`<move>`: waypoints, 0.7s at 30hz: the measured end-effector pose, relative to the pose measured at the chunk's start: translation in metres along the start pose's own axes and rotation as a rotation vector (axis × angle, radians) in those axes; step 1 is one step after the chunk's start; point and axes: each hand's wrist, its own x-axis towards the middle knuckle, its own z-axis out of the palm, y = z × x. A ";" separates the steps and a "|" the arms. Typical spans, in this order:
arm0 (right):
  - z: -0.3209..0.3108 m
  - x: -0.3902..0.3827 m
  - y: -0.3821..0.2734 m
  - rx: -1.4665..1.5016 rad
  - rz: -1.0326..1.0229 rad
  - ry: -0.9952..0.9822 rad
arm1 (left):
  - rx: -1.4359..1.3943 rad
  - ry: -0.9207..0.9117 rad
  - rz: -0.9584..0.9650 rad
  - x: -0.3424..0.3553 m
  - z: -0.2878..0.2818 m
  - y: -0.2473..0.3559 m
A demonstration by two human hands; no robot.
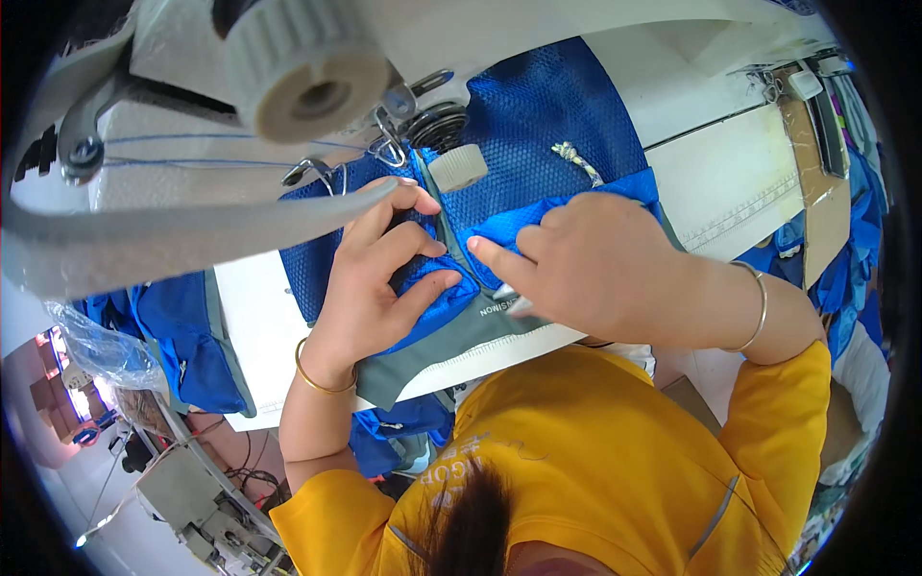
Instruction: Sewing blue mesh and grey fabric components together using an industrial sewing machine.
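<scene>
A blue mesh fabric piece with brighter blue panels and a grey strip lies on the white sewing table under the machine. My left hand has bent fingers on its left panel, thumb and forefinger close together, gripping the cloth beside the central grey seam. Across the seam, my right hand presses its forefinger on the bright blue edge. Its other fingers are curled; a small pale, shiny thing peeks out below them, too hidden to name. A knotted cord lies on the mesh beyond that hand.
The sewing machine's ridged knob, a pale curved lever and blue threads hang close over my left hand. More blue pieces hang at the table's left. Cardboard and piled blue cloth stand at the right.
</scene>
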 end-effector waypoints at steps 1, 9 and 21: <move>-0.002 0.002 0.003 0.142 0.062 0.059 | -0.001 0.000 0.000 0.000 0.001 -0.001; 0.006 0.034 0.021 0.069 -0.008 0.249 | -0.024 0.014 -0.054 -0.005 0.004 -0.005; 0.012 0.050 0.019 0.109 -0.092 0.236 | -0.022 0.016 -0.081 -0.005 0.002 -0.001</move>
